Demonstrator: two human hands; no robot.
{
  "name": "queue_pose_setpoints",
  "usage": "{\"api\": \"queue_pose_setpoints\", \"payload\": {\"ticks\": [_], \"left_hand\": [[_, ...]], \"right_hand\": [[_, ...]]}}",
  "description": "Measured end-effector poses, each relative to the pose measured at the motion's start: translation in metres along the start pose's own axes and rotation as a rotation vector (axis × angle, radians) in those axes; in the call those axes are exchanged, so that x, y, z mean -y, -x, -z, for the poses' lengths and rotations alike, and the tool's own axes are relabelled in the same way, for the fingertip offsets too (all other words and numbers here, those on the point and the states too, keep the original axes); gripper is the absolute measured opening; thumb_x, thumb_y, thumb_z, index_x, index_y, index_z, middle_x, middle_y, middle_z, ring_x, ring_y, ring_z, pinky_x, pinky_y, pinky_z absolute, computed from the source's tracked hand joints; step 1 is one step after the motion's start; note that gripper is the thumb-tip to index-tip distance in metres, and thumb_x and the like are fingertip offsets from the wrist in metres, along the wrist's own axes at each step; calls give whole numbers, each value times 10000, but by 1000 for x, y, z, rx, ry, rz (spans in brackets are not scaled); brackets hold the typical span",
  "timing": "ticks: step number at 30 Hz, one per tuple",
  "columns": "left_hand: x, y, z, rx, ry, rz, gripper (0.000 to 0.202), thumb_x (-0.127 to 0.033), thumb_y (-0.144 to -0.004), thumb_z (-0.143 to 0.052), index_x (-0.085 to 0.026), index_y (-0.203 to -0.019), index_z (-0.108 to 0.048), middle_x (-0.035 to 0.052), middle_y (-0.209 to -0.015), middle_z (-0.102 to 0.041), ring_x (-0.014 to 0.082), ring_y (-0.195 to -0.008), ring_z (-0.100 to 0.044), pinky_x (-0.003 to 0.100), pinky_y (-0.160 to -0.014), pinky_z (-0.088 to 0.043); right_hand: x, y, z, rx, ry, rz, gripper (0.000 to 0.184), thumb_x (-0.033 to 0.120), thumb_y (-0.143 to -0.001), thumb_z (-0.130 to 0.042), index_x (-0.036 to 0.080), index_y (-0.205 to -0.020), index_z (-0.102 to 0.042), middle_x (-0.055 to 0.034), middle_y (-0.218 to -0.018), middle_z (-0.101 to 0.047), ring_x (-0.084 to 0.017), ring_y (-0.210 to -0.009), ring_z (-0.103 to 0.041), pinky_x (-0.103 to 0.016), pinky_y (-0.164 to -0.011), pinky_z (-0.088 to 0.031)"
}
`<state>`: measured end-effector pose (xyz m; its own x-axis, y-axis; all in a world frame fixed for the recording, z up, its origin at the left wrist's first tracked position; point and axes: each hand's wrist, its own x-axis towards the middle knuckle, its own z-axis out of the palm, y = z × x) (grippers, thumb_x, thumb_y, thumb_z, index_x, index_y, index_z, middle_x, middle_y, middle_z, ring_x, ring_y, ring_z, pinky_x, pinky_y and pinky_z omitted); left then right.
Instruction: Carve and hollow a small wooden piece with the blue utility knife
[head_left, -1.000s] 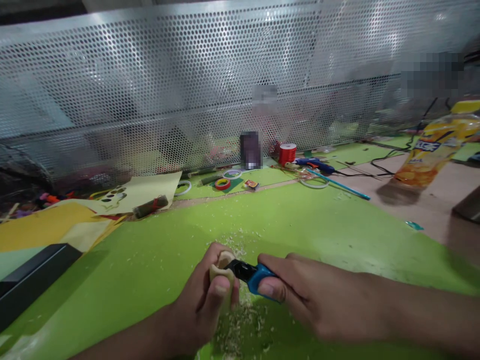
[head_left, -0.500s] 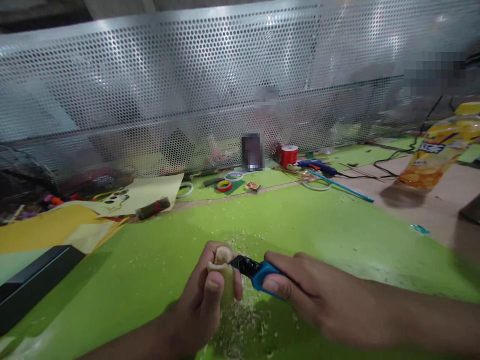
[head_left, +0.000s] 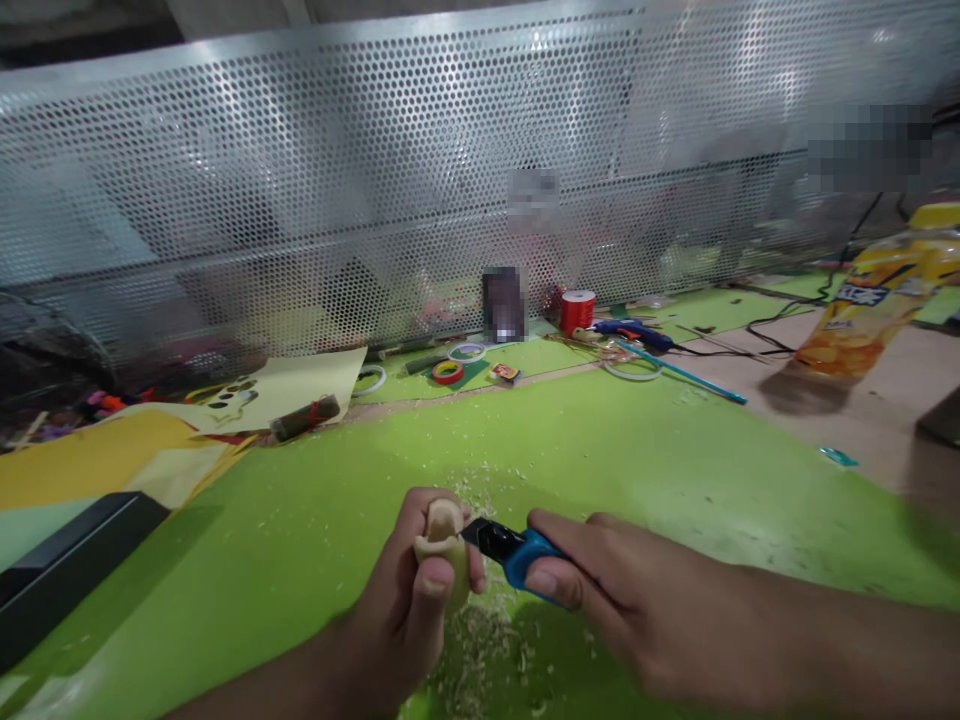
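Observation:
My left hand [head_left: 409,590] is wrapped round a short, hollow bamboo tube [head_left: 455,585], held upright with its pale, notched rim facing up. My right hand [head_left: 600,575] grips a blue utility knife [head_left: 529,565] with a black blade. The blade tip meets the right side of the tube's rim, close to my left fingertips. Below and around the tube, pale shavings [head_left: 487,640] lie scattered over the green sheet [head_left: 300,560]. My left fingers partly cover the tube's far side.
A perforated metal screen [head_left: 315,200] stands behind. Near it lie tape rolls [head_left: 448,373], a red spool [head_left: 577,312], a blue glue gun [head_left: 634,333] and a bamboo piece [head_left: 304,418]. A drink bottle [head_left: 862,300] is at right, a black box [head_left: 75,560] at left.
The tube has tilted slightly, showing more of its hollow. The knife has shifted a little downward, its tip still at the rim. Both hands keep their grips.

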<state>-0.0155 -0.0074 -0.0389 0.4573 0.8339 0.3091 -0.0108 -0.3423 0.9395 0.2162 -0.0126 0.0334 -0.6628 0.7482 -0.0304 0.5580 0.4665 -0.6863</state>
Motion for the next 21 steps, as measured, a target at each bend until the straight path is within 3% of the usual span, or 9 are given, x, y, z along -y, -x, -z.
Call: {"api": "queue_pose_setpoints", "payload": {"ticks": [5,9,16,21], "left_hand": [[-2,-1,-2,-16,4,-58,404,-574,-968,-353,-217,-1151,-398,35,-896,-525,132,-744,-551,246,-637,-465],[-4,-4,-3,31,37,-55,417,-597,-968,-311,-210,-1094,-401,3,-789,-507,102,-666,-515,223,-615,-464],[1,-3,-1,78,151,79,470,-665,-930,-331,-206,-970,-426,-37,-659,-451,69,-544,-457,165,-495,-384],[0,-5,-4,18,235,108,456,-666,-921,-362,-223,-997,-438,-29,-687,-496,80,-538,-484,179,-492,-418]], "right_hand": [[7,1,5,43,-54,62,264,331,-1011,-297,207,-962,-524,12,-705,-517,-120,-583,-450,-238,-521,-337],[6,0,6,88,-35,5,313,390,-1009,-285,196,-1018,-530,-4,-721,-536,-132,-588,-455,-249,-508,-311],[1,-1,7,128,-24,-28,368,459,-1004,-252,187,-938,-490,3,-694,-491,-128,-577,-418,-245,-498,-296],[-1,-6,-1,78,-112,16,363,446,-1010,-272,185,-939,-513,5,-707,-497,-127,-595,-429,-250,-537,-341]]}}
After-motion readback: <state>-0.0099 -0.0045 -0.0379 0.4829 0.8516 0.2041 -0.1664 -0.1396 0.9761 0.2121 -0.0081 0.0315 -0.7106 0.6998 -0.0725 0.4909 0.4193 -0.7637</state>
